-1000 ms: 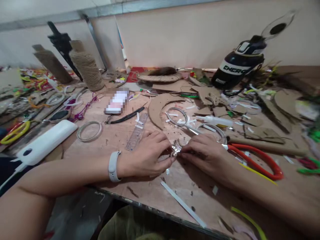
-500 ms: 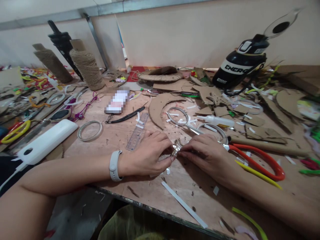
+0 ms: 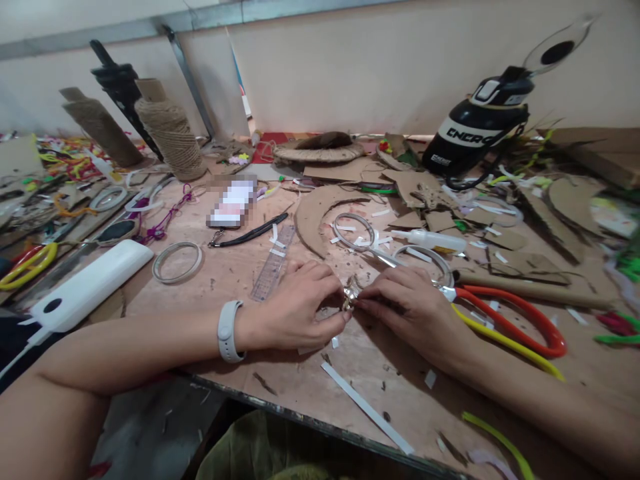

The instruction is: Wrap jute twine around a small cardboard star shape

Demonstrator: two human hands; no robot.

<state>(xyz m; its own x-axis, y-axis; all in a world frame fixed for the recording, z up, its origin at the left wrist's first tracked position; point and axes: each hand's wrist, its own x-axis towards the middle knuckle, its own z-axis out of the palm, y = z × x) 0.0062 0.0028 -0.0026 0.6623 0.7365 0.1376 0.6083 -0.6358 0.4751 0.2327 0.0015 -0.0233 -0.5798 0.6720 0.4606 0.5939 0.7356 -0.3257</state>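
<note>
Head view: a small shiny crumpled piece (image 3: 351,295) sits between the two hands, low over the worktop (image 3: 235,267) near its front edge. The left hand (image 3: 300,310) lies to its left, the right hand (image 3: 405,310) to its right, and both pinch it with thumb and fingertips closed narrow, so neither is nearer. What the piece is, and its long axis, cannot be made out. Red-handled scissors (image 3: 515,320) lie just right of the right hand, a clear ruler (image 3: 273,267) just beyond the left. Against half a second ago the hands and piece sit almost unchanged; a yellow strip (image 3: 505,340) now reaches closer to the right hand.
</note>
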